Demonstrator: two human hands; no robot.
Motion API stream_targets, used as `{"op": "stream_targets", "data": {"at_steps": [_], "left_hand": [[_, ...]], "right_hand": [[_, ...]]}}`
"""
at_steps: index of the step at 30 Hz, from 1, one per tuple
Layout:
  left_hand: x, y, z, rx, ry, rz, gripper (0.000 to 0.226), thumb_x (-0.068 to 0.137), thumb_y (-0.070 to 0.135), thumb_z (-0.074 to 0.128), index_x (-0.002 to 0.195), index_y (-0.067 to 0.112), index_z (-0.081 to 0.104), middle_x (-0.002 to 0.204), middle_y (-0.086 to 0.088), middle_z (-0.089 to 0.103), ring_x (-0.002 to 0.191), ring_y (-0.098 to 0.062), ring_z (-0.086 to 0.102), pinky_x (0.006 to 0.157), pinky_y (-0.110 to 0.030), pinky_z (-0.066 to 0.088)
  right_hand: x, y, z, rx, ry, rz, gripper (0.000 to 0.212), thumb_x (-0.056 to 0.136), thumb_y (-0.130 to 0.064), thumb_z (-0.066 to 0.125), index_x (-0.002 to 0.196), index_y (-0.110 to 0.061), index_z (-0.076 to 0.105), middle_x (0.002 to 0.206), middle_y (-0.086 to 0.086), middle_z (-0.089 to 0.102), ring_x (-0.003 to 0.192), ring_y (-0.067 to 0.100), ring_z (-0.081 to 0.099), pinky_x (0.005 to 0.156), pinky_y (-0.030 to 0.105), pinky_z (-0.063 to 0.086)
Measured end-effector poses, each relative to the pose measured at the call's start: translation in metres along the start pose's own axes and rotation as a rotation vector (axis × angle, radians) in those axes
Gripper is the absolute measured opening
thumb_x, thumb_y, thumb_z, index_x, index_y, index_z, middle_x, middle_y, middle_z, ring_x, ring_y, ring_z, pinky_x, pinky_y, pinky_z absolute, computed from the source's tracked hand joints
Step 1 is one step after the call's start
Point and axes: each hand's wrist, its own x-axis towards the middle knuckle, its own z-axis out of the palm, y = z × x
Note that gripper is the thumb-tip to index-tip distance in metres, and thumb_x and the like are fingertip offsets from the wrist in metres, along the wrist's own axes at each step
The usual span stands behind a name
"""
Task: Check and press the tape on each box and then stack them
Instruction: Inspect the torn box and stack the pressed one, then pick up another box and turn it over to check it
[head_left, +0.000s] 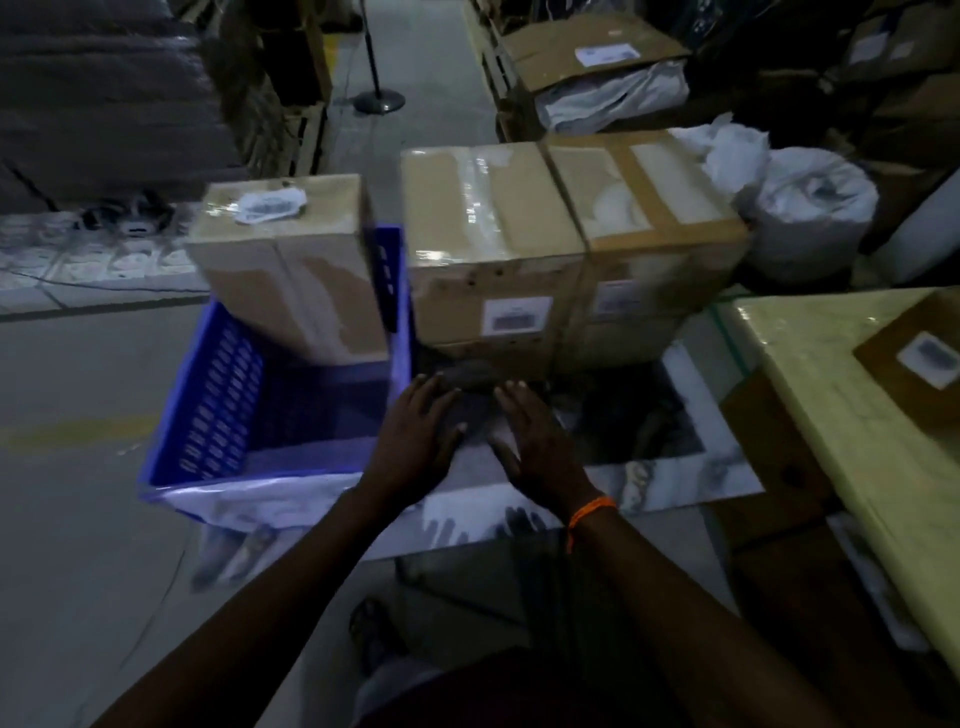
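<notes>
Cardboard box (491, 228) stands taped just beyond the hands; a second box (291, 270) leans in the blue crate (208, 395). Left hand (415, 436) and right hand (535, 441) reach out flat, fingers straight, gripping nothing. Best to press firmly along the tape (483, 197), working from the centre outward.

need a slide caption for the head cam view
Open left hand and right hand reach toward two taped boxes beside a blue crate holding a tilted box.

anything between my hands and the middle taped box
Nothing tall. The left hand and right hand hover just short of the middle box; only a low, dark, blurry lump lies at its foot, just beyond them.
</notes>
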Motion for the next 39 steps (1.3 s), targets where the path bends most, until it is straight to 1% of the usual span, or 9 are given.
{"op": "stream_targets", "data": {"at_steps": [3,8,10,15,19,23,30,36,39], "left_hand": [[-0.006,0.068,0.054,0.023,-0.097,0.063,0.056,0.102,0.048,0.043,0.145,0.013,0.052,0.156,-0.015,0.042,0.147,-0.036,0.033,0.117,-0.054,0.030],[-0.011,0.156,0.128,0.044,-0.313,0.075,0.060,0.103,0.055,0.031,0.145,0.015,0.048,0.154,-0.017,0.044,0.142,-0.038,0.038,0.107,-0.063,0.038],[-0.002,0.185,0.151,0.061,-0.337,0.092,0.060,0.103,0.053,0.032,0.149,0.016,0.044,0.157,-0.016,0.041,0.144,-0.037,0.036,0.110,-0.062,0.036],[0.045,0.247,0.193,0.028,-0.443,0.220,0.061,0.106,0.057,0.023,0.155,0.022,0.029,0.159,-0.013,0.039,0.148,-0.036,0.032,0.114,-0.061,0.031],[0.096,0.309,0.251,0.007,-0.511,0.328,0.064,0.105,0.057,0.027,0.156,0.019,0.036,0.160,-0.012,0.037,0.149,-0.032,0.028,0.114,-0.060,0.029],[0.149,0.371,0.315,0.010,-0.583,0.436,0.065,0.104,0.057,0.025,0.154,0.019,0.040,0.161,-0.009,0.036,0.148,-0.030,0.030,0.113,-0.062,0.032],[0.252,0.471,0.383,-0.071,-0.594,0.520,0.062,0.104,0.050,0.038,0.156,0.015,0.037,0.162,-0.015,0.033,0.147,-0.036,0.031,0.109,-0.063,0.035],[0.321,0.519,0.417,-0.111,-0.598,0.550,0.067,0.105,0.058,0.024,0.155,0.016,0.038,0.163,-0.014,0.032,0.148,-0.038,0.033,0.109,-0.059,0.039],[0.364,0.539,0.435,-0.157,-0.597,0.470,0.069,0.105,0.059,0.024,0.155,0.014,0.037,0.162,-0.015,0.032,0.147,-0.038,0.034,0.110,-0.055,0.042]], "right_hand": [[-0.083,0.068,-0.021,-0.050,-0.036,0.119,0.067,0.102,-0.045,0.051,0.153,-0.003,0.044,0.157,0.022,0.044,0.147,0.036,0.041,0.115,0.054,0.041],[-0.179,0.140,-0.066,-0.147,-0.114,0.358,0.078,0.106,-0.062,0.020,0.154,-0.004,0.043,0.159,0.024,0.040,0.149,0.036,0.034,0.113,0.061,0.040],[-0.198,0.162,-0.083,-0.189,-0.060,0.458,0.079,0.105,-0.064,0.020,0.157,-0.006,0.039,0.162,0.021,0.036,0.151,0.036,0.032,0.117,0.057,0.029],[-0.244,0.220,-0.110,-0.204,-0.018,0.724,0.082,0.100,-0.063,0.039,0.162,-0.013,0.024,0.166,0.016,0.030,0.154,0.033,0.026,0.118,0.062,0.031],[-0.273,0.278,-0.140,-0.224,0.020,0.854,0.087,0.100,-0.071,0.028,0.162,-0.010,0.025,0.168,0.017,0.025,0.156,0.033,0.017,0.122,0.060,0.023],[-0.289,0.345,-0.180,-0.278,0.014,0.935,0.089,0.100,-0.073,0.025,0.163,-0.010,0.024,0.168,0.019,0.025,0.156,0.036,0.022,0.120,0.062,0.028],[-0.278,0.454,-0.273,-0.238,0.094,1.056,0.088,0.100,-0.072,0.029,0.165,-0.021,-0.001,0.173,0.007,-0.004,0.159,0.021,-0.012,0.129,0.050,0.003],[-0.247,0.523,-0.311,-0.004,0.373,1.207,0.107,0.087,-0.088,0.023,0.165,-0.015,0.016,0.171,0.014,0.015,0.159,0.028,0.009,0.127,0.047,0.015],[-0.234,0.573,-0.332,0.123,0.472,1.222,0.101,0.092,-0.079,0.040,0.163,-0.011,0.021,0.168,0.018,0.021,0.156,0.032,0.018,0.124,0.053,0.026]]}}
